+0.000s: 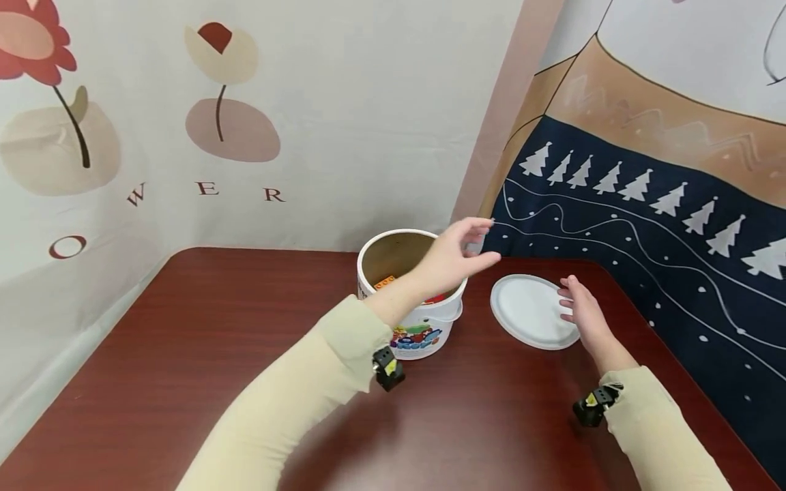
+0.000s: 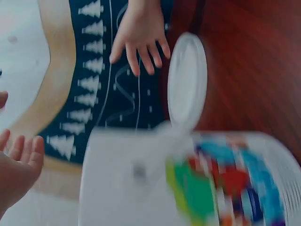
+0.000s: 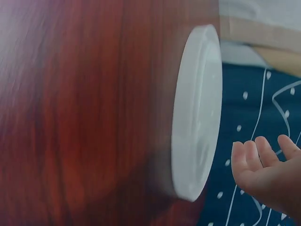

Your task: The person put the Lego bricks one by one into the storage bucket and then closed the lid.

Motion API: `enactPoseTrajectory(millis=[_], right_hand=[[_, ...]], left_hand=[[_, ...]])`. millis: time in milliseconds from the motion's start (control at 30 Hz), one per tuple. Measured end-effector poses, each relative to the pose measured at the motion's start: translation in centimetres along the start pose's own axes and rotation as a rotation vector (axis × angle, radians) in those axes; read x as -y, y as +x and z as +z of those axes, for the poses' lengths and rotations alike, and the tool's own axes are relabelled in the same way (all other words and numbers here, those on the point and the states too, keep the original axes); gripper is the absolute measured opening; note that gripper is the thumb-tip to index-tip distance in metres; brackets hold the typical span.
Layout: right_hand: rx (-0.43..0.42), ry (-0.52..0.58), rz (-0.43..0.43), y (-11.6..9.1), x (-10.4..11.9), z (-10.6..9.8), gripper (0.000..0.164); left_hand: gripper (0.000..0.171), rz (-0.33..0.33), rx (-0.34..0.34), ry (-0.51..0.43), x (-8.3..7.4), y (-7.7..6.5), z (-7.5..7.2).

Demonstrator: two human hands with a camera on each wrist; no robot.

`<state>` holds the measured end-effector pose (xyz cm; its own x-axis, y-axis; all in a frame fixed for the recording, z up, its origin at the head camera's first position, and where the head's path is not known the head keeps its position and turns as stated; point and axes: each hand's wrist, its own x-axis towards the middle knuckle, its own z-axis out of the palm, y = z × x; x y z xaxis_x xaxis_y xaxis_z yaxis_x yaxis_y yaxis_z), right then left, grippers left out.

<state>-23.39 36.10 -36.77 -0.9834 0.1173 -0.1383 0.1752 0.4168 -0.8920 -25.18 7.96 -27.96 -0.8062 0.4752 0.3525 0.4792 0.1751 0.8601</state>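
A white round bucket (image 1: pixel 419 339) with a colourful printed picture stands at the back of the table, its top uncovered. Inside it an orange studded toy brick (image 1: pixel 385 281) and a bit of something red (image 1: pixel 435 299) show past my left forearm. My left hand (image 1: pixel 451 258) is above the bucket's right rim, thumb and fingers apart, holding nothing. To the right lies a white round lid (image 1: pixel 531 311), flat on the table. My right hand (image 1: pixel 586 314) hovers at the lid's right edge with fingers extended; in the right wrist view its fingers (image 3: pixel 254 155) are apart from the lid.
The dark red wooden table (image 1: pixel 245 354) meets a pale wall hanging (image 1: pixel 368 123) with flower prints at the back. A navy cloth (image 1: pixel 614 225) with white trees hangs along the right side. A small black camera (image 1: pixel 388 369) sits on the left wrist.
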Motion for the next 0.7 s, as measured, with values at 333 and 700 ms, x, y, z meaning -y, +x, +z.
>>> enactPoseTrajectory(millis=[333,700], right_hand=[[-0.029,-0.020,0.075,0.3,-1.6,-1.1,0.075],[0.058,-0.101,0.171,0.5,-2.8,-1.2,0.081]], left_hand=[[0.050,-0.174,0.059,0.034,2.2,0.3,6.5],[0.061,-0.515,0.057,0.169,8.1,-0.8,11.5]])
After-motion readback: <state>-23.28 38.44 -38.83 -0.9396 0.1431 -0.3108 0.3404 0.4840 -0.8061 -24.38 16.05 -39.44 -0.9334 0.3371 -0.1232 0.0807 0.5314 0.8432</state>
